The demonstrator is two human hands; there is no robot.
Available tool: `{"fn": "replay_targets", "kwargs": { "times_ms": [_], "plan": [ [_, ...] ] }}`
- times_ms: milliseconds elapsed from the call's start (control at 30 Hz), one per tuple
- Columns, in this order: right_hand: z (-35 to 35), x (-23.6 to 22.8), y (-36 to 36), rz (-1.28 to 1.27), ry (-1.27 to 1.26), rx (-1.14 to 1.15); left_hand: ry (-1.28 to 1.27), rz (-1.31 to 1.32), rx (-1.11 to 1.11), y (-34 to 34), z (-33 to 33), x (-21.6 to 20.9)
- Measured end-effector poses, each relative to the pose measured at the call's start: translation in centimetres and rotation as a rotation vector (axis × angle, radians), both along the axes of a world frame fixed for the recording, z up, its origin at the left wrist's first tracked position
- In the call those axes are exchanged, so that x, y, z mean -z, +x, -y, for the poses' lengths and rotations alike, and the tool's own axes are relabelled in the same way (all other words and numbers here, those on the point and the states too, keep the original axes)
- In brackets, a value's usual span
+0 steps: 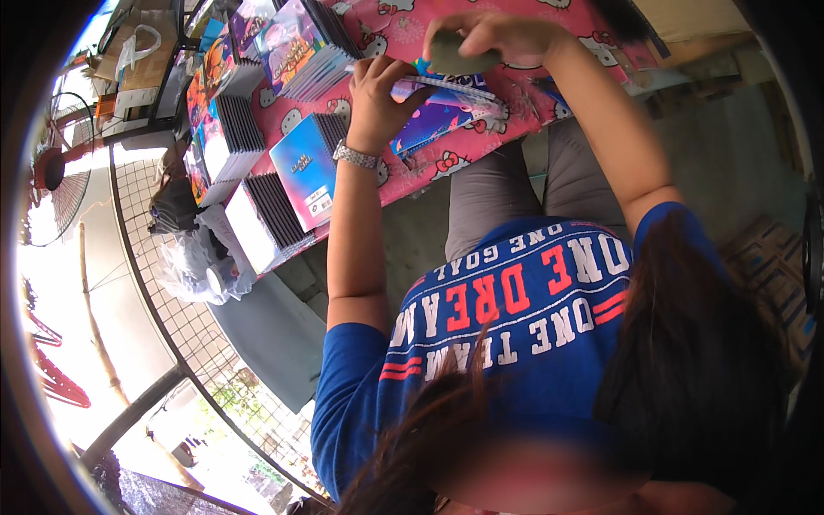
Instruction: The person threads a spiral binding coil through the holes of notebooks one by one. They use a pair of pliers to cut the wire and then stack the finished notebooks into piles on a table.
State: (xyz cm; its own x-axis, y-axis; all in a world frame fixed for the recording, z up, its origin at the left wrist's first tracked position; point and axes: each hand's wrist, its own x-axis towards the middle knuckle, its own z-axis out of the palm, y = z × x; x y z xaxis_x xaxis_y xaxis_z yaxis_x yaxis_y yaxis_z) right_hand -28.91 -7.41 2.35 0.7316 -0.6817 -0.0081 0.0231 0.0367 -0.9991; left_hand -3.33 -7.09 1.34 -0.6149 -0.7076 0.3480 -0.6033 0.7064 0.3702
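Note:
My left hand (376, 93), with a metal-band watch on the wrist, grips the left end of a notebook (451, 87). Its thumb is on the near side and the fingers are on the far side. A blue and purple notebook cover (433, 122) lies just below on the table. Above and to the right, my right hand (506, 39) is closed around a dark green, flat, rounded piece (457, 57) whose kind I cannot make out. That piece hangs over the far part of the notebook. The fingers of this hand are slightly blurred.
Stacks of spiral notebooks (313, 56) stand along the table's left side, with a blue-pink pile (302, 167) nearest my left forearm. A pink patterned cover (451, 163) lies over the table. A plastic bag (202, 266) hangs beyond the left edge, near a wire grid (142, 223) and a fan (56, 167).

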Motion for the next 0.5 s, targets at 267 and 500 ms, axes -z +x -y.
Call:
{"fn": "replay_targets", "kwargs": {
  "times_ms": [267, 500],
  "plan": [
    [-1.9, 0.7, -2.1, 0.161, 0.008, -0.053, 0.021, -0.033, 0.018, -2.4, -1.6, 0.0],
    [-1.3, 0.2, -2.3, -0.089, -0.022, -0.038, 0.013, -0.094, 0.048, -2.8, -1.5, -0.3]
  ]
}}
